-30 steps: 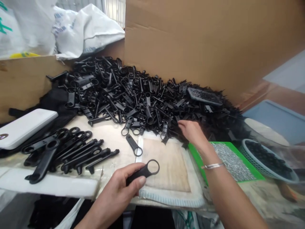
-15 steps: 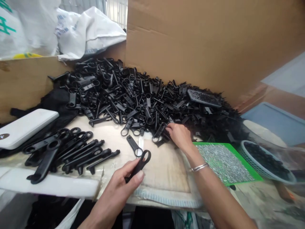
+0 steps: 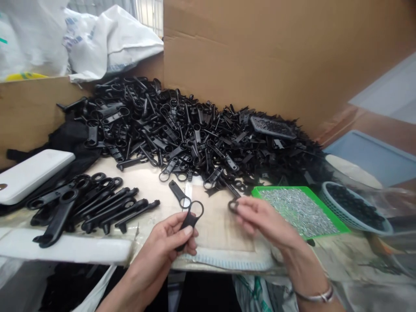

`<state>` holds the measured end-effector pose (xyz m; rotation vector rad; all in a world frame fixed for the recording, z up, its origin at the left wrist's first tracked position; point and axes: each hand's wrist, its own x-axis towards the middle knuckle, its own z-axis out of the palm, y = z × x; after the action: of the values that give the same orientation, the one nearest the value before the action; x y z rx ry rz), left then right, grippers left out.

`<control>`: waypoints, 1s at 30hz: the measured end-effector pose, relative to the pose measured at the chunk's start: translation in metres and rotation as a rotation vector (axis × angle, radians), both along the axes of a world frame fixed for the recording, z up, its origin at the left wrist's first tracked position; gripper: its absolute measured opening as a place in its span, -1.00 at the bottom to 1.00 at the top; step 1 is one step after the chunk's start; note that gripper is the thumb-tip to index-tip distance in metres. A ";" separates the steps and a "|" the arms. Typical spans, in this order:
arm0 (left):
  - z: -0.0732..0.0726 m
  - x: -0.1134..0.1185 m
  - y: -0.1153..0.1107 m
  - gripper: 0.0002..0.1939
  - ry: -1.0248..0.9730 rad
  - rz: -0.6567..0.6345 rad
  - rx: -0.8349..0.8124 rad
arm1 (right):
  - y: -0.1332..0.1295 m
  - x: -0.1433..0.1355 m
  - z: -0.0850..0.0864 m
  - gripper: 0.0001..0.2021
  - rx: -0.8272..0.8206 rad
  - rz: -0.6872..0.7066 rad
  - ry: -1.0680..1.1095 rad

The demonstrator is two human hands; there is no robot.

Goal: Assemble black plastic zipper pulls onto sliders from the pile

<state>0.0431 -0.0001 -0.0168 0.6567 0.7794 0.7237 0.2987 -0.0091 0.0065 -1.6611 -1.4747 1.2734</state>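
Between the thumb and fingers of my left hand is a black plastic handle piece with a round ring end, the ring pointing up and away. My right hand, slightly blurred, pinches a small black ring over the board, to the right of the handle piece. Another black handle piece lies on the board just beyond my left hand. Farther back rises a large heap of similar black parts.
At left, several black handle pieces lie in a row beside a white power bank. A green tray of small metal pins and a light-blue basket of black parts stand at right. Cardboard walls the back.
My right hand has drawn back from the heap toward me, now with a small black ring in its fingers. My left hand has turned the handle piece so its ring faces up.
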 end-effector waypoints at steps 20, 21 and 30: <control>-0.005 0.005 -0.010 -0.53 -0.104 0.046 0.005 | -0.003 -0.032 -0.019 -0.76 0.395 0.349 -0.752; -0.005 0.005 -0.011 -0.52 -0.101 0.046 0.019 | -0.004 -0.032 -0.017 -0.76 0.423 0.327 -0.735; 0.000 0.011 -0.011 -0.44 -0.180 0.019 0.127 | -0.011 -0.069 -0.013 -0.76 0.726 0.029 -0.304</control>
<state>0.0541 -0.0110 -0.0168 0.6884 0.5781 0.8430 0.2296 -0.0196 -0.0065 -1.3576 -1.8485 0.3974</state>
